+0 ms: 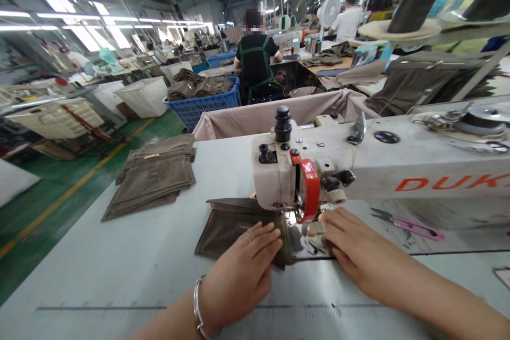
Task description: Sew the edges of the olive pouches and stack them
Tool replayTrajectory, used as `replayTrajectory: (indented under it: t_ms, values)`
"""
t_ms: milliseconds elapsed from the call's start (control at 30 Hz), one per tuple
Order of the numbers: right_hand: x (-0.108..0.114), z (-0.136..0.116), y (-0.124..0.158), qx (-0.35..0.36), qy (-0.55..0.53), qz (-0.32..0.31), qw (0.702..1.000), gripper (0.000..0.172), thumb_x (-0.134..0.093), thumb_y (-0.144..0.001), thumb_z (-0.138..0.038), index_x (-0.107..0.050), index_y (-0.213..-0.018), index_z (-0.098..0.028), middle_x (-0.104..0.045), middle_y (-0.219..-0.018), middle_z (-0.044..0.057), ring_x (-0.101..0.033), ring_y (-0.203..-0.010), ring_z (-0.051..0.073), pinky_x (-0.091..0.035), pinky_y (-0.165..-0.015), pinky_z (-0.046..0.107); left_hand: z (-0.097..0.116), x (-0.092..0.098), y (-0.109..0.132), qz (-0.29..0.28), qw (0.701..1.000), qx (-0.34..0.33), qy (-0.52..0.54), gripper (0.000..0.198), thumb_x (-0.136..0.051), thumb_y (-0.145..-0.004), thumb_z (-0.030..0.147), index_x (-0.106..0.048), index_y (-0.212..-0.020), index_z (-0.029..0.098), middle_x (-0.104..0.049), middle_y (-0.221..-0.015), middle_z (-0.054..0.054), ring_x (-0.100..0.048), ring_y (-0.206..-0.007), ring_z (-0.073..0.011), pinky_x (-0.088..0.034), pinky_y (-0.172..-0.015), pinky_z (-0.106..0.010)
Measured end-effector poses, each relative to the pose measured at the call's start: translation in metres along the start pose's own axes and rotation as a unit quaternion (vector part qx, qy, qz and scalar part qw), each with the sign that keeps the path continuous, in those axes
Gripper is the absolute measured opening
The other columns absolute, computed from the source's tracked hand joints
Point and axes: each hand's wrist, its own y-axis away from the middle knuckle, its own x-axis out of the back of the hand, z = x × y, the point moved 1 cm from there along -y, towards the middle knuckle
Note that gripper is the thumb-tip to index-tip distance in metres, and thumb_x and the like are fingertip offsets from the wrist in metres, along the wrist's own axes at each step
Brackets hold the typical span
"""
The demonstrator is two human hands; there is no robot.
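Note:
My left hand [247, 265] lies with its fingers stretched out flat on a dark olive-brown fabric pouch [227, 228]. The pouch lies on the machine bed, its right edge at the needle area of a white sewing machine [358, 164]. A red guard [311, 188] stands in front of the needle, so the stitching point is partly hidden. Close to the right of the needle is my right hand [350, 244], its fingers bent and together beside the presser foot. What those fingertips hold, if anything, is hidden.
Pink-handled thread snips [410, 223] lie under the machine arm. A stack of similar pouches [155, 175] sits on the table's left. Behind the table are a cloth-lined bin [235, 122], a blue crate [207, 103] of fabric pieces and a seated co-worker [257, 61].

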Motion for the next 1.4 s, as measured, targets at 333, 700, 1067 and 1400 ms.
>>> replayTrajectory:
  t_ms: [333,700,1067,1400]
  values:
    - [-0.034,-0.011,-0.013,0.059,0.003,0.077,0.995,0.022,-0.050,-0.088,-0.018,-0.060,-0.107,-0.019,-0.061,-0.107,0.008,-0.054,-0.100,0.023,-0.045,-0.086,0.038,-0.014,0.004,-0.004,0.098,0.978,0.097,0.155,0.037,-0.042,-0.094,0.011,-0.053,-0.127,0.024,-0.059,-0.125,-0.003,-0.054,-0.117,-0.0161,-0.045,-0.105,-0.036]
    - [-0.034,-0.029,-0.002,0.115,-0.100,-0.025,0.988,0.023,-0.052,-0.084,-0.017,-0.063,-0.103,-0.023,-0.063,-0.094,0.002,-0.053,-0.100,0.020,-0.042,-0.087,0.038,-0.004,0.000,-0.013,-0.028,0.990,-0.112,-0.085,0.037,-0.043,-0.092,0.010,-0.048,-0.129,0.009,-0.057,-0.129,-0.007,-0.041,-0.130,-0.0169,-0.030,-0.116,-0.034]
    - [-0.036,-0.024,-0.006,0.105,-0.047,0.006,0.993,0.029,-0.049,-0.086,-0.014,-0.061,-0.112,-0.022,-0.064,-0.104,0.005,-0.056,-0.100,0.020,-0.045,-0.087,0.037,-0.012,-0.001,-0.026,0.062,0.990,-0.096,-0.081,0.027,-0.042,-0.094,0.013,-0.055,-0.117,0.010,-0.062,-0.117,-0.011,-0.054,-0.116,-0.0209,-0.045,-0.104,-0.038]
    - [-0.026,-0.013,-0.004,0.132,-0.071,0.021,0.989,0.026,-0.047,-0.086,-0.012,-0.064,-0.104,-0.020,-0.066,-0.094,0.005,-0.059,-0.093,0.018,-0.045,-0.086,0.037,-0.008,-0.005,-0.018,0.039,0.994,-0.101,-0.030,0.024,-0.043,-0.097,0.015,-0.062,-0.111,0.020,-0.065,-0.109,-0.005,-0.059,-0.106,-0.0172,-0.050,-0.097,-0.033]
